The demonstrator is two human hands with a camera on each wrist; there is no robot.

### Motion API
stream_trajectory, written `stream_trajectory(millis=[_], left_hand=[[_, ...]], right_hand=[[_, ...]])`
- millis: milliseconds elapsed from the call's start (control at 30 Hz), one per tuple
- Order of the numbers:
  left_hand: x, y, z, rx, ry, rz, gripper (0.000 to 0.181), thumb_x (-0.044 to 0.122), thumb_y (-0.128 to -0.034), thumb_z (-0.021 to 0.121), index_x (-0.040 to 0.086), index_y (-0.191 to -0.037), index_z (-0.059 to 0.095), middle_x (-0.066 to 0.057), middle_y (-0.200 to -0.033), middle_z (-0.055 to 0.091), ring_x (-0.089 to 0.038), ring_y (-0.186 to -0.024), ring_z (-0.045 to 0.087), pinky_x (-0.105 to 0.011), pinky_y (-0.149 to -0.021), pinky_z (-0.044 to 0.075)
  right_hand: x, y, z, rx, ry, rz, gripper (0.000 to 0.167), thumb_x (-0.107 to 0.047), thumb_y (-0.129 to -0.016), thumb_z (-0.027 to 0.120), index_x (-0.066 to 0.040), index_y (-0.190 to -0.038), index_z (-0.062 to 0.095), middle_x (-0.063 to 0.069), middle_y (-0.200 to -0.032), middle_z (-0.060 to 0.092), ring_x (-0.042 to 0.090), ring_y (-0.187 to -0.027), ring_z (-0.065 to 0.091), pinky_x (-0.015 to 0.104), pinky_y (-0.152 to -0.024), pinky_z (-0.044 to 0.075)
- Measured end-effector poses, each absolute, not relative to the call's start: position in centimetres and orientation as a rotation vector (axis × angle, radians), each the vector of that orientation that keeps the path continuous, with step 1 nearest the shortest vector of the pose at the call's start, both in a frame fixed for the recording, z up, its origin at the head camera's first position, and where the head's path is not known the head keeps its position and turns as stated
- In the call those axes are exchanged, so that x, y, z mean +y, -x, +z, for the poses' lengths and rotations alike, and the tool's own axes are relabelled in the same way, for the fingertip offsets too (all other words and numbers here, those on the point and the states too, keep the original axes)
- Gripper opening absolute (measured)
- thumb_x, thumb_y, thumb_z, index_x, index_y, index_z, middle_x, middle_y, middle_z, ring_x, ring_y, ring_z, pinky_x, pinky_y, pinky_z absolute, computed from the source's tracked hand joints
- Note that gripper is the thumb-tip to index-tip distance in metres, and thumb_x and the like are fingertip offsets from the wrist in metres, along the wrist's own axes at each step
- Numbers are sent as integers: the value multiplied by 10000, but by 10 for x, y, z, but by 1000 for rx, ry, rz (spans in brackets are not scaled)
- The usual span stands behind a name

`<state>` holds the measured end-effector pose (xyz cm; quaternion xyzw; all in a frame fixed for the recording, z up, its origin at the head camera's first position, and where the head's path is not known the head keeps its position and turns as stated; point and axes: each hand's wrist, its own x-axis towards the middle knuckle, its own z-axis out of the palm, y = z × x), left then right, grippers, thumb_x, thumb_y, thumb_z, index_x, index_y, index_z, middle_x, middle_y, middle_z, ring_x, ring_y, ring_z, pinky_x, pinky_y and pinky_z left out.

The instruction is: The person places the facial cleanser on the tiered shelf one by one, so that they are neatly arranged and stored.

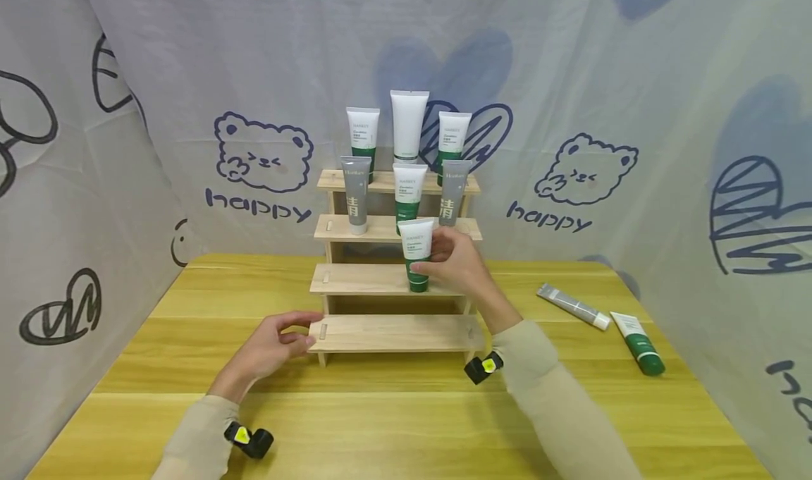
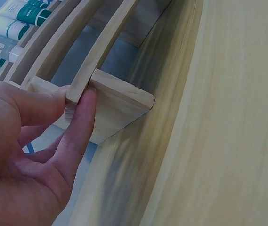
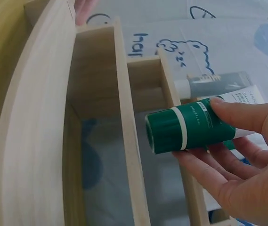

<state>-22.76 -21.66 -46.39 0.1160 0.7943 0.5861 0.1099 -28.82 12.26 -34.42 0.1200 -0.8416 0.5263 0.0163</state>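
A stepped wooden display stand (image 1: 393, 333) stands on the table. My left hand (image 1: 275, 346) pinches the left end of its lowest board between thumb and fingers, plain in the left wrist view, where that hand (image 2: 35, 141) fills the lower left. My right hand (image 1: 459, 258) grips a white-and-green squeeze tube (image 1: 416, 244), cap down, at the second step from the bottom. In the right wrist view the tube (image 3: 195, 125) lies between thumb and fingers; whether its cap touches the board I cannot tell. Behind it, a similar tube (image 1: 409, 184) stands between two grey tubes (image 1: 357, 191).
On the top step stand a white tube (image 1: 409, 124) and two white-and-green tubes (image 1: 363, 131). A grey tube (image 1: 571, 305) and a white-and-green tube (image 1: 637, 342) lie on the table (image 1: 380, 416) at right. A printed curtain (image 1: 266, 57) hangs behind and at both sides.
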Motion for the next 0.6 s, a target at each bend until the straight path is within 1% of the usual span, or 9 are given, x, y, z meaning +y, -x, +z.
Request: stream_trajectory(millis=[100,300,600], left_hand=[[-217,228,-464,2341,-349,1716,492,26,-1006,624,-2,-1485,515,-280,-1563,438,-222,-1187,676,-272,-902,627],[-218,227,-465,2341,-339,1711,496,32,-1004,626,0,-1487,514,-280,-1568,432,-224,-1203,672,-269,-909,625],[-218,228,-465,2341,-340,1713,487,25,-1004,625,8,-1480,525,-281,-1563,440,-281,-1197,676,-294,-908,631]], right_hand=[[115,291,-346,-2604,-386,1650,524,-97,-829,865,-22,-1291,631,187,-1226,712,306,-1084,699,417,-985,592],[99,296,-352,-2550,-363,1750,545,-114,-813,882,-47,-1292,631,164,-1224,718,281,-1079,699,401,-981,591],[77,302,-357,-2506,-360,1788,525,-98,-804,884,-39,-1261,633,161,-1199,716,267,-1047,702,387,-961,596]])
